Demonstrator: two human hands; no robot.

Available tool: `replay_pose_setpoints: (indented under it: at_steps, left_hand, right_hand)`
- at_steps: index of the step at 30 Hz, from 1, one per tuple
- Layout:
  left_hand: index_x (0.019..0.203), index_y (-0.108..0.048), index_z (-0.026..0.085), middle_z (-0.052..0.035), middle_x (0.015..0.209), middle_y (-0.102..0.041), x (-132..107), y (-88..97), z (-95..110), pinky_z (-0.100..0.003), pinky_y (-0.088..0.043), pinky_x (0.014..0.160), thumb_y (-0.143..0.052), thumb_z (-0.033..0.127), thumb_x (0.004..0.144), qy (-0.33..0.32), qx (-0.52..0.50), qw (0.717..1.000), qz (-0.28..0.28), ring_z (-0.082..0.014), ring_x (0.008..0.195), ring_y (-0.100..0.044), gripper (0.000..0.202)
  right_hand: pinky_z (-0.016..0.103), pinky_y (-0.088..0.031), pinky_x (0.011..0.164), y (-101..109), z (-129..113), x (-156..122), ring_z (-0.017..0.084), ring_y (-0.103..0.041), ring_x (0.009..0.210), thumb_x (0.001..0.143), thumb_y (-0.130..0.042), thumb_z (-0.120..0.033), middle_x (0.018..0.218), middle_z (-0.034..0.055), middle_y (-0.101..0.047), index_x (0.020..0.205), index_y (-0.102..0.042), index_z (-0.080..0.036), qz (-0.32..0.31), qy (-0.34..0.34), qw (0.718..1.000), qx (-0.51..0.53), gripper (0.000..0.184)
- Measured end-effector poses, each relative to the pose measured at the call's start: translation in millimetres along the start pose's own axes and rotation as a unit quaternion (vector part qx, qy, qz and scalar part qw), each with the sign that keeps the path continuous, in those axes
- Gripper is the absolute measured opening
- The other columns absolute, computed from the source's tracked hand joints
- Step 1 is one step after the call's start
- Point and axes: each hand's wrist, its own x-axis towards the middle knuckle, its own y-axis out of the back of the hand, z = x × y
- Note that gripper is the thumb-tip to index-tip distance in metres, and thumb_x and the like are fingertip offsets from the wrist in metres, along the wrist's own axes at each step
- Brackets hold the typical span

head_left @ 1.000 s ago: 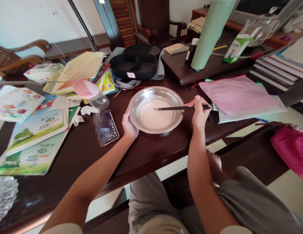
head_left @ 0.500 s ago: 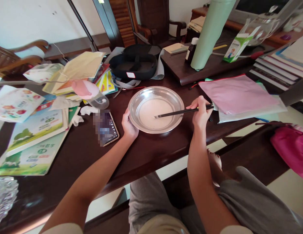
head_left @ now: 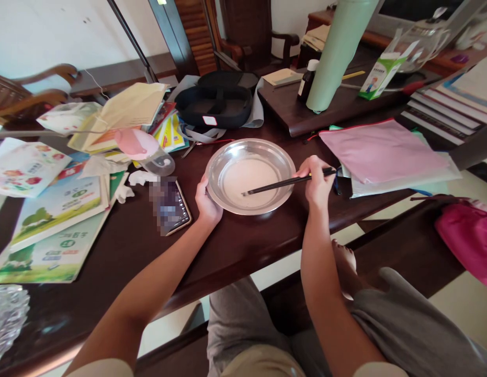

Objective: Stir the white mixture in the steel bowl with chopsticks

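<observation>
A shallow metal plate sits on the dark wooden table in front of me, with a thin whitish liquid in its bottom. My left hand grips the plate's near left rim. My right hand is closed on a pair of dark chopsticks. Their tips rest in the liquid near the plate's front middle.
A phone lies just left of the plate, beside a pink-lidded cup and piles of picture books. A black bag lies behind the plate. Pink and clear folders lie to the right. A green roll stands on a raised shelf.
The chopstick tips have swept from the plate's far middle toward its near side, and my right hand has shifted slightly left. My left hand and the plate stay put.
</observation>
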Motion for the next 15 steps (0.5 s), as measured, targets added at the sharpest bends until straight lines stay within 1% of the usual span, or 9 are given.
replay_pose_setpoints:
  at_steps: [2,4,6,8,9,10,11,12,15]
  left_hand:
    - [0.083,-0.075,0.023,-0.0023,0.094,-0.080,0.4,0.4,-0.3,-0.032,-0.055,0.093,-0.064,0.038,0.086,0.001,-0.005,1.000,-0.001,-0.0228,0.101,-0.074,0.019]
    - [0.083,-0.076,0.023,-0.0020,0.094,-0.081,0.8,0.9,-0.6,-0.031,-0.055,0.092,-0.063,0.036,0.087,0.002,-0.011,1.000,-0.005,-0.0218,0.098,-0.074,0.019]
    - [0.082,-0.076,0.023,-0.0014,0.093,-0.080,1.2,1.5,-0.9,-0.031,-0.055,0.092,-0.063,0.036,0.086,0.005,-0.016,1.000,-0.007,-0.0215,0.097,-0.074,0.018]
    - [0.081,-0.075,0.023,-0.0012,0.093,-0.080,1.3,1.9,-1.1,-0.031,-0.055,0.092,-0.065,0.037,0.086,0.009,-0.017,1.000,-0.005,-0.0222,0.099,-0.074,0.018]
    - [0.079,-0.074,0.023,-0.0013,0.093,-0.080,1.3,1.9,-1.1,-0.032,-0.055,0.093,-0.065,0.037,0.086,0.011,-0.017,1.000,-0.003,-0.0227,0.100,-0.074,0.018]
    - [0.078,-0.074,0.023,-0.0015,0.093,-0.080,1.1,1.9,-1.0,-0.032,-0.055,0.093,-0.065,0.038,0.087,0.012,-0.016,1.000,-0.002,-0.0230,0.102,-0.074,0.019]
    - [0.078,-0.074,0.023,-0.0016,0.093,-0.080,0.9,1.6,-0.9,-0.032,-0.055,0.094,-0.065,0.037,0.087,0.012,-0.016,1.000,-0.002,-0.0233,0.102,-0.074,0.019]
    - [0.079,-0.074,0.023,-0.0017,0.093,-0.080,0.6,1.3,-0.7,-0.032,-0.055,0.093,-0.065,0.037,0.087,0.012,-0.015,1.000,-0.002,-0.0233,0.102,-0.074,0.019]
    - [0.081,-0.075,0.023,-0.0017,0.091,-0.080,0.0,0.0,-0.1,-0.031,-0.054,0.093,-0.065,0.039,0.087,0.006,-0.008,1.000,-0.005,-0.0230,0.100,-0.074,0.020]
  right_hand:
    - [0.034,-0.056,0.063,-2.1,-2.7,-1.3,0.018,-0.067,0.056,0.091,-0.064,-0.066,0.054,-0.0019,-0.061,0.056,-0.061,-0.024,-0.058,-0.014,0.998,-0.010,0.054]
    - [0.035,-0.057,0.070,-2.8,-4.1,-1.2,0.018,-0.070,0.061,0.090,-0.067,-0.064,0.059,-0.0017,-0.066,0.061,-0.066,-0.024,-0.069,-0.009,0.997,-0.021,0.049]
    - [0.035,-0.057,0.072,-1.6,-3.5,-0.1,0.017,-0.070,0.061,0.091,-0.066,-0.063,0.059,-0.0020,-0.065,0.060,-0.065,-0.024,-0.023,0.008,0.999,-0.024,0.050]
    - [0.034,-0.055,0.066,0.1,-1.9,1.1,0.016,-0.066,0.053,0.094,-0.062,-0.063,0.052,-0.0030,-0.058,0.054,-0.059,-0.024,0.045,0.022,0.999,-0.013,0.056]
    - [0.033,-0.053,0.061,0.6,-1.3,1.3,0.015,-0.063,0.050,0.095,-0.060,-0.064,0.049,-0.0035,-0.054,0.052,-0.055,-0.024,0.067,0.022,0.997,-0.004,0.059]
    - [0.033,-0.051,0.058,0.7,-1.1,1.1,0.015,-0.060,0.047,0.095,-0.058,-0.064,0.046,-0.0038,-0.050,0.050,-0.052,-0.024,0.074,0.019,0.997,0.005,0.061]
    - [0.032,-0.050,0.055,0.3,-1.3,0.7,0.015,-0.059,0.045,0.095,-0.058,-0.065,0.045,-0.0038,-0.049,0.049,-0.051,-0.024,0.062,0.013,0.998,0.011,0.062]
    - [0.032,-0.050,0.055,-0.5,-1.8,0.0,0.015,-0.059,0.046,0.094,-0.059,-0.065,0.045,-0.0034,-0.050,0.049,-0.052,-0.024,0.036,0.005,0.999,0.011,0.061]
    - [0.035,-0.056,0.065,-3.0,-3.6,-2.1,0.018,-0.068,0.056,0.091,-0.065,-0.064,0.055,-0.0018,-0.063,0.057,-0.062,-0.024,-0.062,-0.014,0.998,-0.011,0.053]
